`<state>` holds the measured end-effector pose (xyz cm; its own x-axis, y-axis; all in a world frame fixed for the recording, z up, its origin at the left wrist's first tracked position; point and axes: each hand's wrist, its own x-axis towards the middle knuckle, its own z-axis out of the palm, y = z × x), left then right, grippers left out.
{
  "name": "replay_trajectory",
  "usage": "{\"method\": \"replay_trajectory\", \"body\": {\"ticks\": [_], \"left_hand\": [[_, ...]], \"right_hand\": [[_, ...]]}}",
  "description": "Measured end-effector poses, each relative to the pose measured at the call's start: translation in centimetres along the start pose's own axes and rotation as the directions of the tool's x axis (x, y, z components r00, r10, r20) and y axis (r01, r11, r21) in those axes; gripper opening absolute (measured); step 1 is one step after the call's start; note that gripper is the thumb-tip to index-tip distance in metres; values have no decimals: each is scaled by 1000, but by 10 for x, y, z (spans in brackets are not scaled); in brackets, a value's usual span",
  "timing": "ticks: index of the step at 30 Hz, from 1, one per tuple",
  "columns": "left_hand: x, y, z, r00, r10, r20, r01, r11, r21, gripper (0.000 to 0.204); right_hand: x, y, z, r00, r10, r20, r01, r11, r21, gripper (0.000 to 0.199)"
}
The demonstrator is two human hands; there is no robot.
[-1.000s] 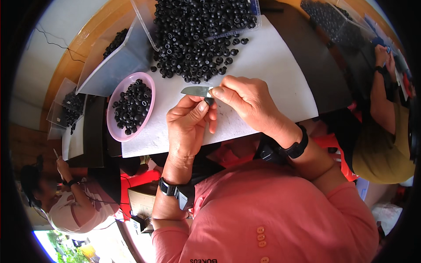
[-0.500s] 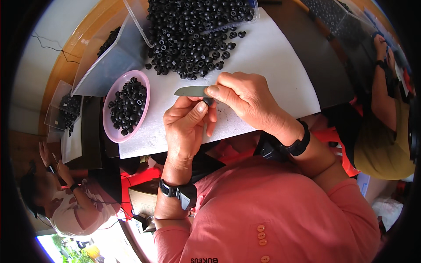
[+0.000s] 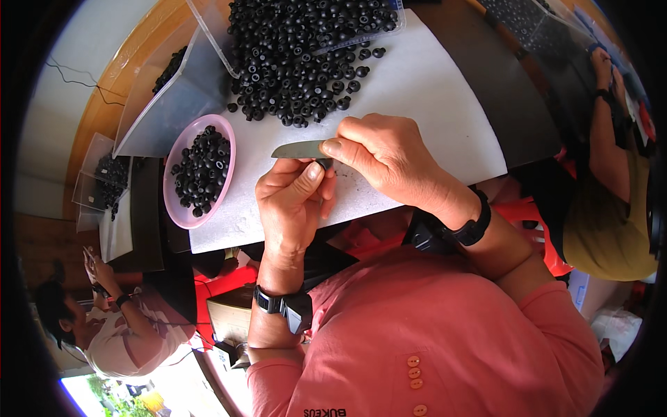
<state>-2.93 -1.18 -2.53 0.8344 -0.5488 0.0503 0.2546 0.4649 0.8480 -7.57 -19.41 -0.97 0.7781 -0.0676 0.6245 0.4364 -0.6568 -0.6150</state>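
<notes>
Between the thumb and fingers of my left hand (image 3: 288, 203) is a small black rounded part (image 3: 324, 164), mostly covered by the fingertips. My right hand (image 3: 390, 156) grips a knife (image 3: 297, 149), its handle hidden in the fist. The grey blade points left and lies just above the black part, at or very near it. A heap of similar black parts (image 3: 295, 76) spreads over the white board (image 3: 445, 104) beyond my hands. To the left, a pink oval bowl (image 3: 228, 177) holds more of them.
A clear plastic bin (image 3: 163, 104) stands behind the bowl, and another clear container (image 3: 401, 21) lies at the heap's far side. Co-workers sit at the left (image 3: 132, 333) and right (image 3: 604, 222), with more bins of black parts near them.
Both my hands and the knife have shifted slightly left, with the grips unchanged. The co-worker at the left has brought their hands closer together and turned their head.
</notes>
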Motion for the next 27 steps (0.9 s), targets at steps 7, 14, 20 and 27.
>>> {"method": "replay_trajectory", "body": {"ticks": [7, 14, 20, 27], "left_hand": [[1, 5, 2, 999, -40, 9, 40, 999, -31, 18], [7, 6, -7, 998, -66, -5, 65, 993, -95, 22], [7, 4, -4, 998, -20, 57, 23, 997, -67, 22], [4, 1, -3, 999, -28, 21, 30, 995, -97, 14]], "right_hand": [[-1, 0, -1, 999, -20, 32, 19, 1000, 18, 33], [-7, 3, 4, 966, -250, 69, 253, 967, -40, 25], [-3, 4, -5, 966, 256, -30, -228, 903, 363, 33], [-2, 6, 5, 995, 88, -48, -83, 992, 96, 33]]}}
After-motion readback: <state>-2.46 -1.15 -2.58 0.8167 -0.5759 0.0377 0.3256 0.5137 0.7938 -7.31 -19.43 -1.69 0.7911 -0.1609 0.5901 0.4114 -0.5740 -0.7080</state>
